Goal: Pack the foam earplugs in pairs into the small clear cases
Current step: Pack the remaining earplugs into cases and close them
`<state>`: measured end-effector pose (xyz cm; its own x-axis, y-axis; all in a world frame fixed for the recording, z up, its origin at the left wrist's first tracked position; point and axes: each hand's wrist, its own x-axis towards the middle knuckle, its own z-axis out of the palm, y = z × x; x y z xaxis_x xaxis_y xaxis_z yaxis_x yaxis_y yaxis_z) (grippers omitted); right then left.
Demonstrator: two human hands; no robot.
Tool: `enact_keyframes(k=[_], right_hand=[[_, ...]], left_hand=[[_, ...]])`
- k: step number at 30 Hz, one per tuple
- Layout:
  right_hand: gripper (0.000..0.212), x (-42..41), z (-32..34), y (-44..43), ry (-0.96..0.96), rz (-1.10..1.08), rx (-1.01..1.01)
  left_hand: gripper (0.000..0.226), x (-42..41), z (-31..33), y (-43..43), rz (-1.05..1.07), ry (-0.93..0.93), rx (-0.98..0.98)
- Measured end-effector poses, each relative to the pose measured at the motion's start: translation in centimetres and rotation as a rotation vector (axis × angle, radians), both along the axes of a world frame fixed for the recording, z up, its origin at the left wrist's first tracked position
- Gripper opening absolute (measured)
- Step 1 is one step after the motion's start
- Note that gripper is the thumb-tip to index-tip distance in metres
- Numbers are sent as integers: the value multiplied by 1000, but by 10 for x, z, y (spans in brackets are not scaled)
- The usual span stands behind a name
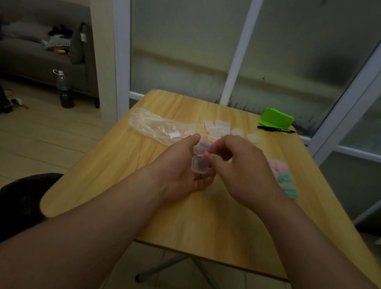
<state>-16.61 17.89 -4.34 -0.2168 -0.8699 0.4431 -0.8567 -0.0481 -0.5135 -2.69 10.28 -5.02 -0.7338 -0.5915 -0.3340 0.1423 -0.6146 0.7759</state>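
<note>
pink earplug (206, 155) mostly hidden in R hand (237, 164) | loose plugs (204, 144) behind it, count unclear

Dim light fills the room. Frosted glass doors (292, 48) stand behind the wooden worktop (131, 185); left of it, a grey sofa (35, 53) on pale floor tiles (28, 143).

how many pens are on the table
1: a black pen lies at the far right of the table, just in front of the green object. Others may be hidden.
</note>
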Motion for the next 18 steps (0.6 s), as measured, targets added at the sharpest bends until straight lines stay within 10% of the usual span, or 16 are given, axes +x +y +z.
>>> enact_keyframes(k=[18], right_hand=[[8,-28,1,-7,0,-102,-13]], left_hand=[[57,-4,3,-4,73,-38,10]])
